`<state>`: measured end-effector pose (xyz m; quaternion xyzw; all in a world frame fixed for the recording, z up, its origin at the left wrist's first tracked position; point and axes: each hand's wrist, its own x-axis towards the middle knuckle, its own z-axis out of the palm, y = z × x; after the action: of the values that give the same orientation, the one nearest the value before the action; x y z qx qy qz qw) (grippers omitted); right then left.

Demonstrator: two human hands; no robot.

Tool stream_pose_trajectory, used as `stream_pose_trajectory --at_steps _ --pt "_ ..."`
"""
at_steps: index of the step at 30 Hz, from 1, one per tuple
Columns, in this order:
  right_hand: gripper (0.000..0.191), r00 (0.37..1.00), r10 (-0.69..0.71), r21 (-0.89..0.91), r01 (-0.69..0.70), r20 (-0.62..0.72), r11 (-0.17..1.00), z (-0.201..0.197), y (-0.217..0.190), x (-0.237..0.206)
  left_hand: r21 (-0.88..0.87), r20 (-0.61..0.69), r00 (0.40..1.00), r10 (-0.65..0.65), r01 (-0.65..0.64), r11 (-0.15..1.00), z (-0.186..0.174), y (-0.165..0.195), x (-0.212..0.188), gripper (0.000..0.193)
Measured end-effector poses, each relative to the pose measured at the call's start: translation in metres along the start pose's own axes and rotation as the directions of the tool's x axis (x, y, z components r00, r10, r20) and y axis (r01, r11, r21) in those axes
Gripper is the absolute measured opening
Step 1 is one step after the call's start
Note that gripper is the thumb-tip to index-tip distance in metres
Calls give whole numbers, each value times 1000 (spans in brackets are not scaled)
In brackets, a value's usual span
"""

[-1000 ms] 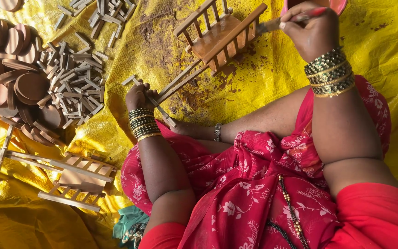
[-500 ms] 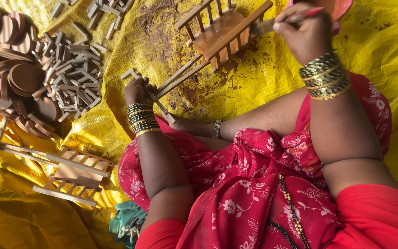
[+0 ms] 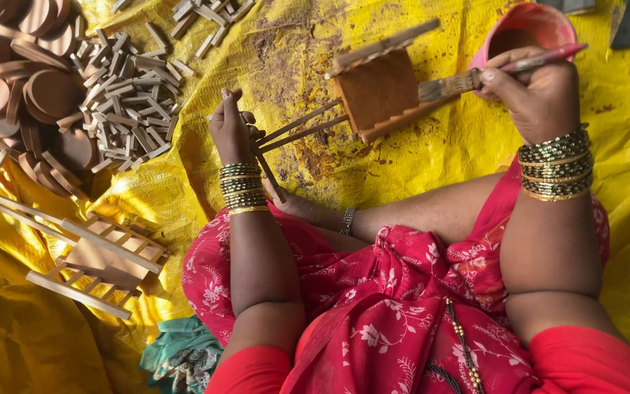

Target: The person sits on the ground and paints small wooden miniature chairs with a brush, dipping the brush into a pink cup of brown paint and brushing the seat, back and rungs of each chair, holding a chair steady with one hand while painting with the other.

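The left hand (image 3: 231, 131) is closed round the long thin shafts of a small wooden cart (image 3: 377, 91), gripping their ends so that the cart's brown-stained body hangs out at 2 o'clock from the fist, above the yellow sheet (image 3: 432, 153). The right hand (image 3: 534, 91) pinches the pink handle of a paintbrush (image 3: 490, 73) between thumb and fingers, and the bristles touch the cart's side at 9 o'clock from that hand. Just behind the right hand, at 12 o'clock, sits a pink bowl (image 3: 526, 29), partly hidden by the knuckles. Brown stain marks the sheet under the cart. At 10 o'clock from the left hand lies a heap of short wooden sticks (image 3: 122, 102), and touching it further out at 9 o'clock is a pile of round brown discs (image 3: 30, 80). At 7 o'clock from the left hand, near the knee, an unpainted cart frame (image 3: 89, 255) with ladder-like sides lies flat on the sheet. Both wrists carry stacked bangles.
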<state>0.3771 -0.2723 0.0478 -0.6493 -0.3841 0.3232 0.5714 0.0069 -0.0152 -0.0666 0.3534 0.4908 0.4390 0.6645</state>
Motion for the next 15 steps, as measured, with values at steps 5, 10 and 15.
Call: stream_pose_trajectory --at_steps 5,10,15 --pt "9 998 -53 128 57 -35 990 6 -3 3 53 -22 990 137 -135 989 7 12 -10 45" --pt "10 996 -61 280 78 -72 957 30 6 3 111 -43 976 214 -208 972 15 19 -14 45" --pt "8 986 -102 327 141 -135 934 68 43 11 141 -59 971 231 -221 965 15 17 -16 46"
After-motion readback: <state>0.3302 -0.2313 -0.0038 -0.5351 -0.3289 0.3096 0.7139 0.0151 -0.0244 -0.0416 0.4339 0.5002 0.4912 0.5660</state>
